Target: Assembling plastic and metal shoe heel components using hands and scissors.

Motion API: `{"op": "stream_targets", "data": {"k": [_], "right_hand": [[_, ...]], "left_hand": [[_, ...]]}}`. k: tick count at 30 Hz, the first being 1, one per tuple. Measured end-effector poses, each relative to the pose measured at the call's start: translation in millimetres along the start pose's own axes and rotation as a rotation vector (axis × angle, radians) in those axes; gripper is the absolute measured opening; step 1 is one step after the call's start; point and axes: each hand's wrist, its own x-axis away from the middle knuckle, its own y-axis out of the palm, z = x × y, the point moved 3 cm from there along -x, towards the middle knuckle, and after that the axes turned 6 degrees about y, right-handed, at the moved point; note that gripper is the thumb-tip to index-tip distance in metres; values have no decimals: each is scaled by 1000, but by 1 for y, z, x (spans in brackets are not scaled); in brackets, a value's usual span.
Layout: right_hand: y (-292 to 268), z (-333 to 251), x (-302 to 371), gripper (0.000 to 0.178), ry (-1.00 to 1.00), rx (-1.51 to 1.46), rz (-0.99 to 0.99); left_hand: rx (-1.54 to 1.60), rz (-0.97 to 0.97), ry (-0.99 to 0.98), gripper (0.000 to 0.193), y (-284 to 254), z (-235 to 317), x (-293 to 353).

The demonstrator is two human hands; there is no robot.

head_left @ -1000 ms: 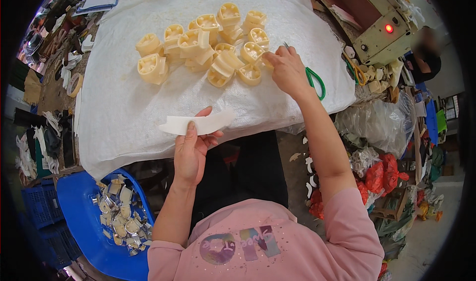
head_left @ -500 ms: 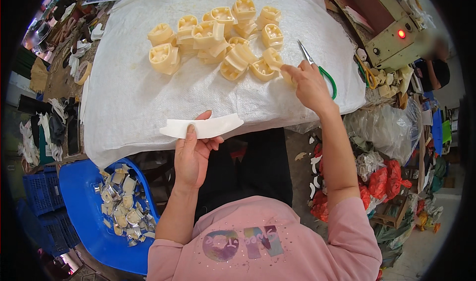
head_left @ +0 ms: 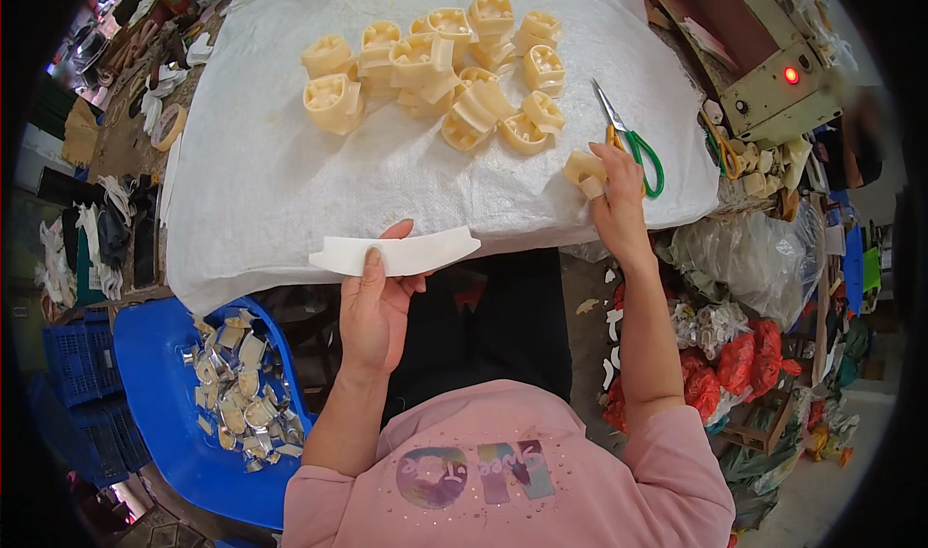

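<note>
My left hand (head_left: 375, 316) pinches a white curved strip (head_left: 406, 254) between thumb and fingers, just over the table's near edge. Out to the right, my right hand (head_left: 621, 210) grips a small cream-coloured plastic piece (head_left: 584, 169) with a rounded, hollow shape. Beside that hand lie scissors (head_left: 633, 140) with green handles, blades pointing away from me. A cluster of similar cream plastic pieces (head_left: 425, 60), several of them stacked on others, sits farther back on the white woven sheet (head_left: 251, 190).
At lower left stands a blue tub (head_left: 159, 403) with metallic and cream scraps. A beige machine box (head_left: 783, 94) with a lit red light is at the right, near another pair of scissors (head_left: 725, 152). Plastic bags (head_left: 744, 355) lie below.
My right hand has drawn nearer to me and slightly right with the cream piece, which is now apart from the cluster. My left hand still holds the strip in about the same place.
</note>
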Motion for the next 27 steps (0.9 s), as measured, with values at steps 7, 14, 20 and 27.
{"op": "stream_targets", "data": {"k": [7, 14, 20, 27], "right_hand": [[-24, -27, 19, 37, 205, -500, 266], [-14, -121, 51, 40, -210, -980, 1], [21, -142, 68, 37, -374, -882, 96], [25, -144, 68, 41, -431, -871, 116]], "left_hand": [[11, 105, 27, 41, 0, -1, 9], [35, 40, 40, 40, 11, -4, 20], [109, -67, 0, 44, 32, 4, 31], [94, -96, -13, 44, 31, 7, 33]]}}
